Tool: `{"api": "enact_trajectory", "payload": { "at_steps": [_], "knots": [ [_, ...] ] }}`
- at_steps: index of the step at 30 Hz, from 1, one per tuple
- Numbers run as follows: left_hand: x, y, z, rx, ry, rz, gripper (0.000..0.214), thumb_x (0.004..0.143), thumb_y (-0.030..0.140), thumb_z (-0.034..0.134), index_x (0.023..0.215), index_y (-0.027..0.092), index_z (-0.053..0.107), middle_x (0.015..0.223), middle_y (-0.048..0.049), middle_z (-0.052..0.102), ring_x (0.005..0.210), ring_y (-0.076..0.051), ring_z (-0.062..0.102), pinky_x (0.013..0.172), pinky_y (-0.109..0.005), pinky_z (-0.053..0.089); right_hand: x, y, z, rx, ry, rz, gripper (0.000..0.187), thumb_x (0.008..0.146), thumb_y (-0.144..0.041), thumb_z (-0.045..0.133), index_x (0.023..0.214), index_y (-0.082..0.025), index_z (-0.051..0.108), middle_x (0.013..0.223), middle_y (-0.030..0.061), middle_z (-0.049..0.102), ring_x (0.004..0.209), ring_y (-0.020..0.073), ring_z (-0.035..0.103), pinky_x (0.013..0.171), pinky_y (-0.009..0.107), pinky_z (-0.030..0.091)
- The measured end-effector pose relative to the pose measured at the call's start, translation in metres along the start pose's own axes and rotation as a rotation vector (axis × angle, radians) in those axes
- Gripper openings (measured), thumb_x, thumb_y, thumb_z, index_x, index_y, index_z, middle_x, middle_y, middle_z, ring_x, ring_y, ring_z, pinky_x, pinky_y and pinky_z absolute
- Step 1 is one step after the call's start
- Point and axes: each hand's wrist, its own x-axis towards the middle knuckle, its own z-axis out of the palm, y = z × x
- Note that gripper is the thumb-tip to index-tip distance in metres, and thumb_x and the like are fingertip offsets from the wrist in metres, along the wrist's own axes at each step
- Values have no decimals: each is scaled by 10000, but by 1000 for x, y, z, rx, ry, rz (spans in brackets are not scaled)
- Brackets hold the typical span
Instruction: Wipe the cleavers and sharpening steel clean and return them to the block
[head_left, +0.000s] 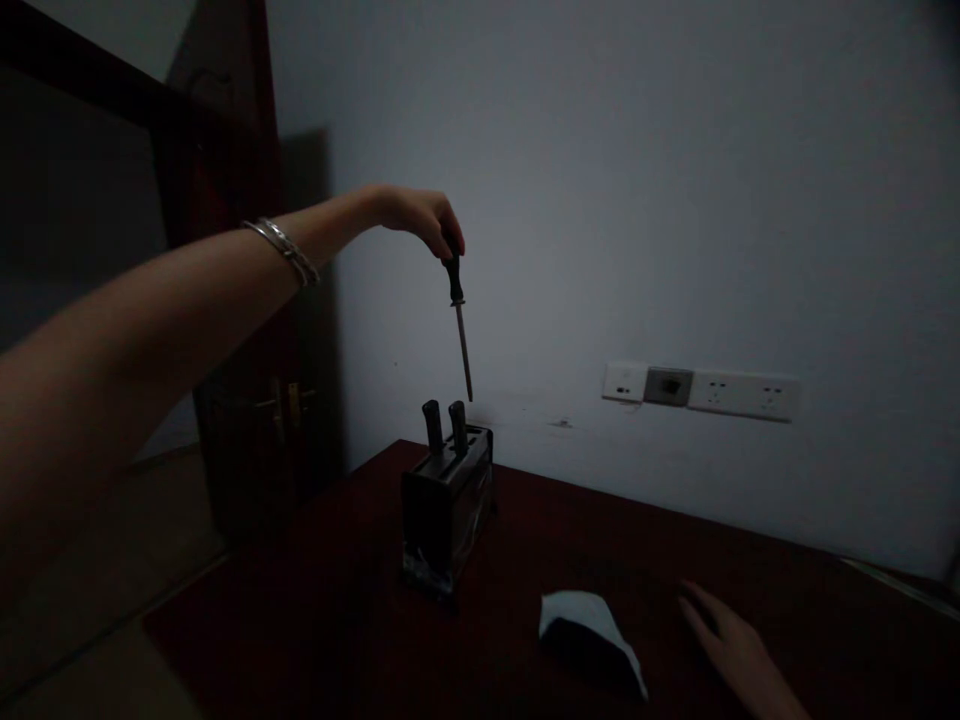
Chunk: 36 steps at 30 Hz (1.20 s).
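Observation:
My left hand (431, 222) is closed around the black handle of a honing steel (464, 350), which hangs point down above a knife block. The steel's tip is a little above and apart from the block. The dark knife block (450, 490) stands upright on the table, and two black knife handles (445, 428) stick up from its top. My right hand (724, 640) rests low at the right by the tabletop, thumb and fingers apart, with nothing in it. Between the block and that hand lies a pale, folded piece that looks like cloth or paper (589, 612).
The dark red table (570, 520) runs along a pale wall. Sockets and switches (701, 390) sit on the wall above the table's back edge. A dark door (247, 400) with a handle is at the left, beside a tiled floor (172, 540).

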Motion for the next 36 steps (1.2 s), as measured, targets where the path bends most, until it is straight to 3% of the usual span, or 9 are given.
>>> {"api": "enact_trajectory", "payload": {
  "at_steps": [3, 7, 11, 14, 17, 22, 27, 31, 36],
  "knots": [
    [-9, 28, 4, -60, 128, 94, 303, 714, 310, 626, 896, 71, 667, 753, -20, 648, 952, -143, 493, 859, -261, 367, 13, -50, -32, 147, 56, -39, 542, 759, -486, 382, 1082, -115, 610, 1147, 144, 614, 1083, 275, 558, 978, 416, 391],
    [-17, 55, 11, -111, 235, 187, 307, 756, 316, 596, 908, 56, 654, 760, -15, 650, 913, -126, 506, 843, -261, 380, 21, -134, -72, 338, 18, -97, 523, 780, -486, 435, 1126, -126, 590, 1175, 126, 600, 1111, 267, 534, 1002, 422, 353],
    [-24, 72, 25, -127, 284, 261, 271, 682, 223, 665, 930, 114, 682, 778, -25, 654, 849, -163, 582, 775, -275, 415, 15, -203, -89, 575, -23, -144, 446, 781, -467, 513, 1090, -162, 618, 1169, 100, 608, 1139, 243, 508, 1029, 409, 307],
    [-35, 82, 50, -195, 398, 321, 310, 670, 172, 678, 970, 99, 669, 814, -57, 659, 827, -169, 593, 765, -299, 433, 8, -239, -91, 822, -114, -131, 436, 767, -491, 550, 1068, -185, 629, 1131, 98, 629, 1074, 241, 555, 991, 424, 343],
    [-47, 93, 90, -290, 505, 350, 320, 686, 163, 667, 993, 77, 652, 850, -75, 661, 833, -172, 599, 759, -306, 454, 2, -265, -92, 1075, -195, -78, 484, 741, -531, 573, 1047, -160, 634, 1089, 128, 645, 1000, 250, 597, 925, 430, 397],
    [-68, 116, 172, -482, 561, 366, 291, 705, 193, 642, 981, 103, 655, 906, -79, 676, 846, -175, 625, 772, -295, 490, -6, -291, -98, 1548, -251, 79, 502, 731, -543, 584, 1033, -144, 622, 1143, 135, 617, 1031, 254, 586, 918, 411, 409],
    [-86, 130, 247, -611, 643, 333, 263, 724, 190, 622, 977, 128, 657, 965, -81, 675, 881, -163, 625, 816, -287, 493, -20, -294, -93, 1904, -302, 180, 544, 799, -589, 453, 1029, -125, 619, 1211, 135, 574, 1083, 247, 557, 962, 383, 382],
    [-94, 140, 289, -609, 690, 278, 223, 746, 166, 606, 960, 135, 660, 945, -71, 682, 869, -161, 630, 824, -289, 494, -26, -288, -85, 2019, -268, 247, 545, 821, -584, 416, 1008, -117, 625, 1221, 138, 565, 1094, 235, 550, 957, 363, 395],
    [-99, 152, 323, -549, 756, 317, 237, 747, 100, 581, 968, 150, 650, 982, -70, 676, 926, -172, 624, 875, -312, 482, -25, -278, -80, 2050, -189, 349, 507, 847, -560, 386, 959, -131, 632, 1157, 111, 606, 1091, 190, 551, 920, 305, 427]
  ]
}}
